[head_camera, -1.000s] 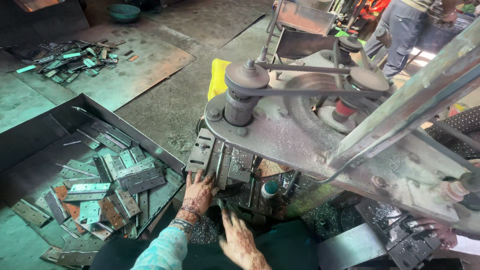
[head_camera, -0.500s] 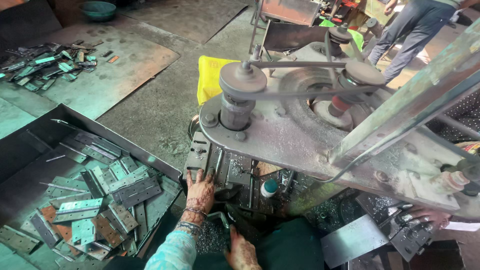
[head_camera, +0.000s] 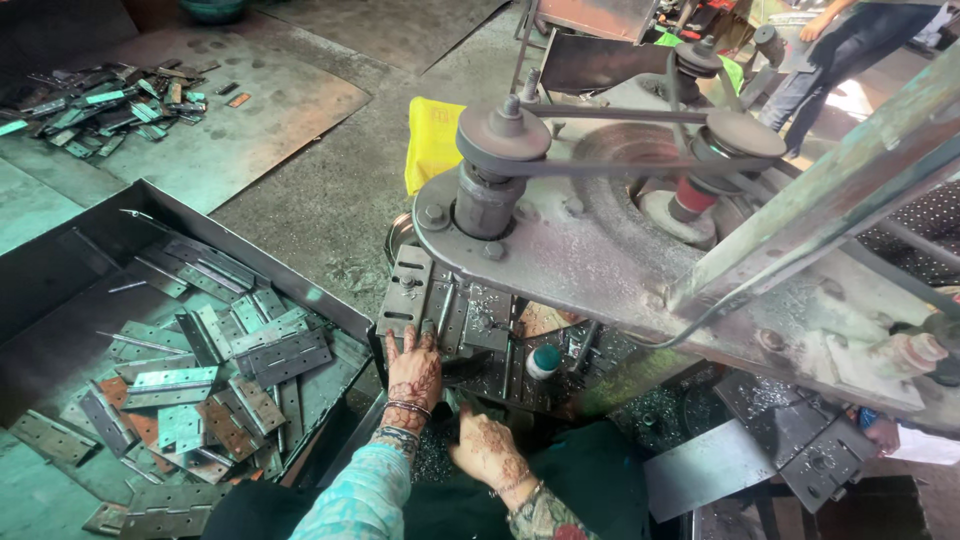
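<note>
Left hand: the left hand (head_camera: 413, 372) lies flat, fingers spread and released, palm down on the slotted steel bed (head_camera: 455, 320) of the press machine (head_camera: 620, 250), grasping nothing.
Right hand: the right hand (head_camera: 488, 450) hovers lower, just beside the bed's near edge, fingers loosely curled; whether it pinches anything cannot be told.
Knob: a small teal-topped knob (head_camera: 544, 360) stands on the bed, near the left hand's right side.
Tray: a dark metal tray (head_camera: 150, 215) to the left holds a heap of flat hinges (head_camera: 200, 375).
Floor: more hinge scrap (head_camera: 90, 105) lies far off on the floor.
</note>
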